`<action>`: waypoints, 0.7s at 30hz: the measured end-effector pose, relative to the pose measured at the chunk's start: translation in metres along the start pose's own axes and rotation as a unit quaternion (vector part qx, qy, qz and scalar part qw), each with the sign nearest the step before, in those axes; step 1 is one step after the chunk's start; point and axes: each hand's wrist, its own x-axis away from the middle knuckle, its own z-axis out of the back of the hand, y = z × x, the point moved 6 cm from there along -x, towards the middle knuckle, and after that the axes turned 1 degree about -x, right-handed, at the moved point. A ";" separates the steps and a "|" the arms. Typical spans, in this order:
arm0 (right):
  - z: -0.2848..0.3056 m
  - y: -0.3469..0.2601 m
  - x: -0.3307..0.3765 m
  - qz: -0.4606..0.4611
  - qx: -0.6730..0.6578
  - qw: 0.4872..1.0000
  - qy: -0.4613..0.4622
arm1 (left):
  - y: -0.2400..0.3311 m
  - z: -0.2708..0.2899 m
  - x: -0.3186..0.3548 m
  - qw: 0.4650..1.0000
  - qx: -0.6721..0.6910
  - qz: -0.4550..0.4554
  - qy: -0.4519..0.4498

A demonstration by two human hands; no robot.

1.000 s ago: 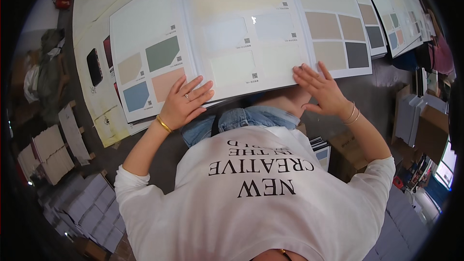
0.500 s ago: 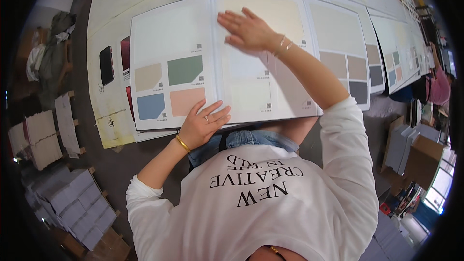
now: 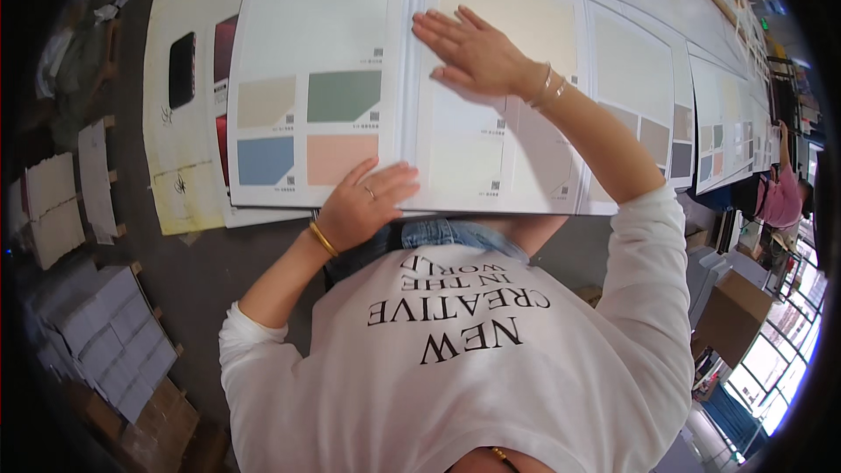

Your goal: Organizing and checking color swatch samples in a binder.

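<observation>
A wide fold-out colour sample board [image 3: 315,17] lies open across the table, its panels joined at pale folds. On its left panel are a green swatch [image 3: 344,96], a blue swatch [image 3: 265,161] and a peach swatch [image 3: 337,158]. My right hand [image 3: 477,52] rests flat on the panel right of the first fold, fingers stretched out, fingertips close to that fold. At the near edge, beside the peach swatch, lies my left hand [image 3: 363,201], its fingers extended over the board and slightly blurred. Neither hand holds anything.
Left of the board, a dark phone [image 3: 181,69] lies on the table cover [image 3: 175,184]. More sample boards [image 3: 723,114] lie to the right, near a person in pink [image 3: 780,197]. Stacked white sheets [image 3: 114,333] stand at lower left; a cardboard box [image 3: 731,315] is at lower right.
The whole view has shifted, so the board sits higher in it. On the board, my right hand has slid slightly nearer to me along the fold. My left hand stays by the near edge.
</observation>
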 end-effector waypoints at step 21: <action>-0.016 -0.173 0.123 0.028 -0.458 0.889 -0.021 | 0.001 -0.005 -0.002 0.997 -0.044 0.012 -0.064</action>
